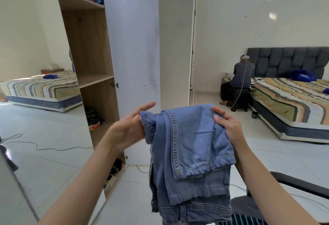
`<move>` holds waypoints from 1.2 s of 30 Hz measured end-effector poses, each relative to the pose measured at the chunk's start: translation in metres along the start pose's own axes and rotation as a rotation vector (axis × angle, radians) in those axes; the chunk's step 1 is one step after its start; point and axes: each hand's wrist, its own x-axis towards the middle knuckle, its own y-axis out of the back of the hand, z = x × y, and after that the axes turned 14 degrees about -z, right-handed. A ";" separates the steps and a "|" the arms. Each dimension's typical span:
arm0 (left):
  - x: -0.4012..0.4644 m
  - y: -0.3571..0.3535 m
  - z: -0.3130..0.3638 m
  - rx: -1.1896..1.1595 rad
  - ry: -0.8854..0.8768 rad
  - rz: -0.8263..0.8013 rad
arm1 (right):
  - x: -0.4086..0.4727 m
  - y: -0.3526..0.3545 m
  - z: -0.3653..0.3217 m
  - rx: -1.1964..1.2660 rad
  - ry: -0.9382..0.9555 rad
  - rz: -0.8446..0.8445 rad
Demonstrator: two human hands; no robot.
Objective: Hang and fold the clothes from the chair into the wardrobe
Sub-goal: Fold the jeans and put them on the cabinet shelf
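Jeans (pixel 188 146): soft, floppy denim, fairly heavy, likely to sag and unfold unless held at both top corners of fold; thick seams give sure grip. Light blue, faded, doubled over, hem and stitched seam showing, rest hanging down. Held in mid-air before open wardrobe (pixel 92 50), above chair (pixel 302 183). Left hand (pixel 128 128) at left edge: fingers mostly straight, cloth bunched against palm. Right hand (pixel 229 125) grips right top corner, thumb in front.

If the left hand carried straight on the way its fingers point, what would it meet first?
Most likely the open wardrobe door: the left hand, holding the jeans, points up and forward at that panel. Depth is unclear.
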 end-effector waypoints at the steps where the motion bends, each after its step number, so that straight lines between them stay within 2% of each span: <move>1: 0.000 -0.006 -0.011 -0.074 -0.063 -0.077 | 0.000 -0.001 -0.002 0.027 0.012 -0.001; 2: -0.001 -0.011 -0.020 -0.088 -0.100 -0.091 | 0.000 -0.003 -0.004 0.042 0.025 -0.002; 3: 0.000 -0.017 -0.027 -0.056 -0.112 -0.037 | 0.001 -0.004 -0.006 0.040 0.032 0.000; 5: 0.002 -0.029 -0.034 0.062 -0.129 0.158 | 0.001 -0.006 -0.008 0.021 0.036 0.006; 7: 0.005 -0.035 -0.038 0.110 -0.176 0.287 | -0.001 -0.008 -0.009 0.002 0.038 0.008; 11: 0.014 -0.039 -0.037 0.204 -0.274 0.417 | -0.010 -0.011 -0.011 -0.062 0.053 0.046; 14: 0.018 -0.046 -0.032 0.308 -0.191 0.505 | -0.016 -0.010 -0.004 -0.126 0.080 0.080; 17: 0.018 -0.048 -0.030 0.334 -0.076 0.537 | -0.018 -0.009 0.000 -0.134 0.074 0.087; 21: 0.013 -0.045 -0.028 0.285 0.027 0.445 | -0.020 -0.010 -0.005 -0.152 0.060 -0.009; 24: 0.016 -0.048 -0.034 0.312 -0.054 0.553 | -0.022 -0.008 -0.008 -0.128 0.023 -0.159; 27: 0.023 -0.049 -0.034 0.216 -0.190 0.685 | -0.023 0.000 -0.008 0.043 -0.060 -0.358; 29: 0.027 -0.045 -0.032 0.145 -0.235 0.736 | -0.025 0.002 -0.002 0.060 -0.139 -0.418; 32: 0.027 -0.035 -0.029 0.073 -0.258 0.814 | -0.028 -0.003 0.016 -0.025 -0.179 -0.407; 36: 0.012 -0.023 -0.026 -0.001 -0.259 0.741 | -0.024 -0.015 0.028 -0.032 0.026 -0.281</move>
